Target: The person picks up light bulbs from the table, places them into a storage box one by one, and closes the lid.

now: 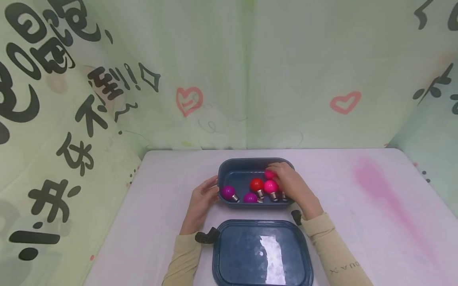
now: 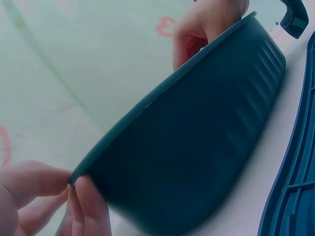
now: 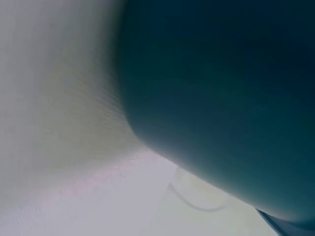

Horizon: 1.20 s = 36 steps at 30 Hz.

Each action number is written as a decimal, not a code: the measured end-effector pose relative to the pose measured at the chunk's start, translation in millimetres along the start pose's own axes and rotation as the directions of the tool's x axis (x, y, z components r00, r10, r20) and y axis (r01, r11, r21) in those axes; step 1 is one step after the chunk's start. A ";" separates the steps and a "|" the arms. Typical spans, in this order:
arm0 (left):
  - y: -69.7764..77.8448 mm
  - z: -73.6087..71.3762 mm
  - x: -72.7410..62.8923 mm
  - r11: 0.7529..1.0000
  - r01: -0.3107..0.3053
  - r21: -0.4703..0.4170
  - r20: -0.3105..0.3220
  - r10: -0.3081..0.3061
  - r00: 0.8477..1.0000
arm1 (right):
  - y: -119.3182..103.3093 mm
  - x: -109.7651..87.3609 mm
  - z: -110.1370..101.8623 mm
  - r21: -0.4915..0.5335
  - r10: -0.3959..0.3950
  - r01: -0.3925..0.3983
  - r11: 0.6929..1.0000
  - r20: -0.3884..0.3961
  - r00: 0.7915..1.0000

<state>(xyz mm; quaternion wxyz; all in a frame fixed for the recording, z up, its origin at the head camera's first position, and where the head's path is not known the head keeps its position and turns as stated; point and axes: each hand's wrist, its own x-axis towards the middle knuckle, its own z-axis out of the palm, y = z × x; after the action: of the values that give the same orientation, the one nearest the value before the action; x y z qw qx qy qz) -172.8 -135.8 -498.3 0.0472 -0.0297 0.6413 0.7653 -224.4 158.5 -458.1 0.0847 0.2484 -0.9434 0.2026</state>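
Observation:
A dark blue plastic box (image 1: pixel 234 165) stands on the table with several small light bulbs inside. My left hand (image 1: pixel 204 196) pinches its left rim between thumb and fingers, seen closely in the left wrist view. My right hand (image 1: pixel 289 180) reaches over the right end into the box, fingers curled at a pink bulb (image 1: pixel 269 174) that they partly cover. Below that lies another pink bulb (image 1: pixel 270 186), beside a red bulb (image 1: pixel 256 184). Two purple bulbs lie further left, one purple bulb (image 1: pixel 228 192) in the corner. The right wrist view shows only the box's outer wall (image 3: pixel 221 98) and white cloth.
A dark blue lid (image 1: pixel 243 254) lies flat in front of the box, between the forearms. White cloth with a pink stain (image 1: pixel 379 182) covers the table. Pale green curtains with black writing and red hearts hang behind and at the sides.

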 end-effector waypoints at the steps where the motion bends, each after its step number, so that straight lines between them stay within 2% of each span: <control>1: -0.1 0.2 0.1 1.000 -0.001 0.003 0.000 0.001 1.000 | 0.2 -0.2 -0.2 -0.003 0.001 -0.001 1.000 0.001 1.000; 10: 2.7 0.7 1.2 1.000 -0.008 -0.005 -0.015 0.008 1.000 | -5.9 -4.3 -9.6 0.012 -0.024 0.024 1.000 -0.022 0.999; 19: 6.2 0.5 3.6 0.999 0.021 0.025 -0.013 -0.021 1.000 | -12.5 -10.1 -17.8 0.001 -0.018 0.018 1.000 -0.009 1.000; 25: 8.4 -2.6 4.9 0.999 0.013 0.050 -0.010 -0.013 1.000 | -13.1 -15.3 -21.5 -0.032 -0.065 0.064 0.997 -0.049 0.997; 28: 9.6 -5.4 1.7 0.998 0.006 0.059 -0.030 -0.004 1.000 | -14.4 -19.2 -25.0 -0.043 -0.085 0.083 0.996 -0.054 0.995; 31: 12.5 -7.7 -2.3 0.994 -0.002 0.105 -0.047 0.007 0.999 | -14.9 -24.1 -29.2 -0.052 -0.097 0.094 0.994 -0.054 0.994; 36: 17.4 -10.2 -6.0 0.982 0.028 0.185 -0.060 -0.017 0.998 | -15.5 -34.0 -37.8 -0.034 -0.077 0.075 0.997 -0.043 0.996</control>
<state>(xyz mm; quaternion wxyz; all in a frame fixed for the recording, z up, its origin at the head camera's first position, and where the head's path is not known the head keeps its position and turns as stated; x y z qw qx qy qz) -168.9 -149.1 -482.3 0.0398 -0.0545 0.7105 0.7004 -185.1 177.0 -427.5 0.1170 0.2782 -0.9344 0.1895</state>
